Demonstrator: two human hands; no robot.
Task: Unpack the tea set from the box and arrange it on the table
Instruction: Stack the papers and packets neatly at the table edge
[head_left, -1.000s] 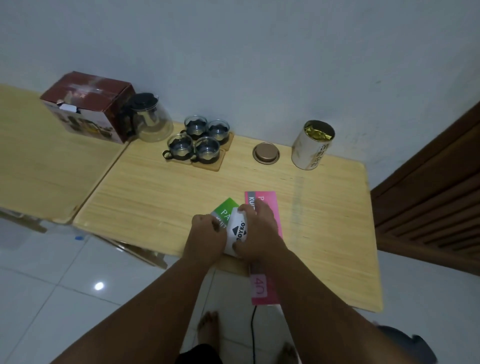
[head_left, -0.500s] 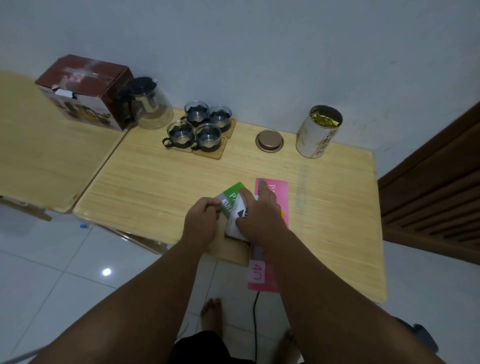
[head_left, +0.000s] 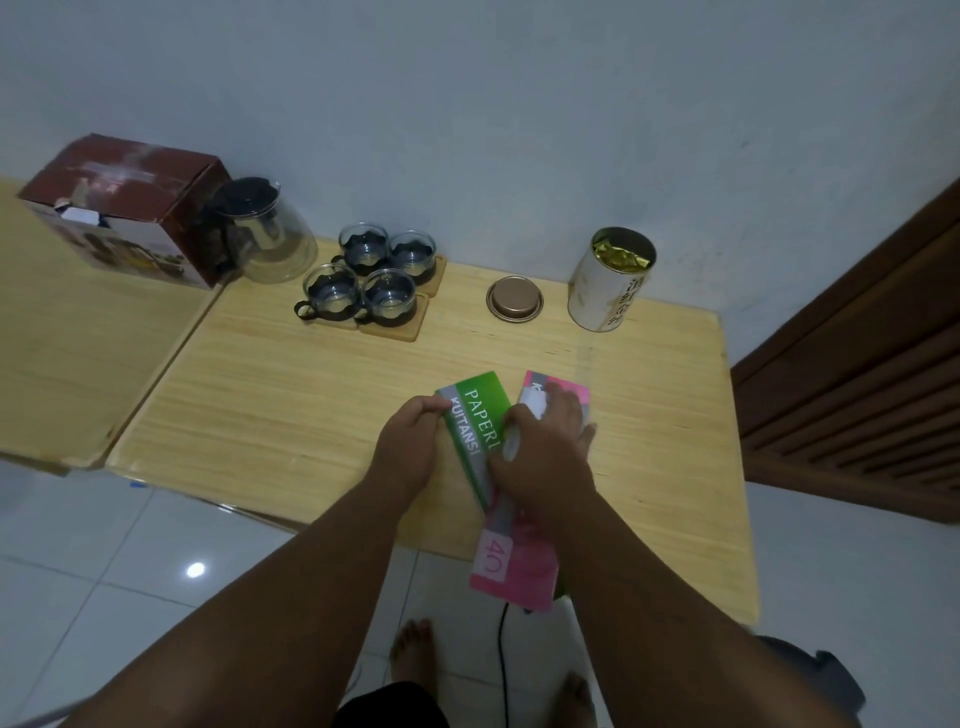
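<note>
Directly below you, your bare feet (head_left: 410, 644) stand on a pale tiled floor (head_left: 130, 561), with a thin black cable (head_left: 503, 654) running between them. Both forearms reach forward over the near edge of a light wooden counter (head_left: 311, 405). A pink booklet (head_left: 511, 569) lies under your right arm and hangs partly off that near edge, with a large "40" showing on its overhanging end. Your right hand (head_left: 545, 457) rests on top of it, fingers curled round a small white object (head_left: 535, 406) that the hand mostly hides. Just to the left lies a green booklet (head_left: 480, 418), set at an angle and printed "KUITANSI" in white; its near end meets the pink one under your right hand. Your left hand (head_left: 408, 447) pinches its left edge between thumb and fingers.

Farther back, the tea set stands near the wall. Four glass cups (head_left: 387, 293) with dark holders sit packed in a square on wooden coasters (head_left: 395, 328) at the counter's back left. Left of them stands a glass teapot (head_left: 265, 234) with a black lid, at the seam where a second counter (head_left: 78, 353) adjoins. The dark red box (head_left: 124, 208) sits on that second counter, just beside the teapot. Right of the cups lies a round copper-coloured lid (head_left: 514, 300), and beyond it an open white tin (head_left: 610, 280) with gold foil inside — upright, near the back right corner. A brown slatted door (head_left: 857, 364) fills the far right.
</note>
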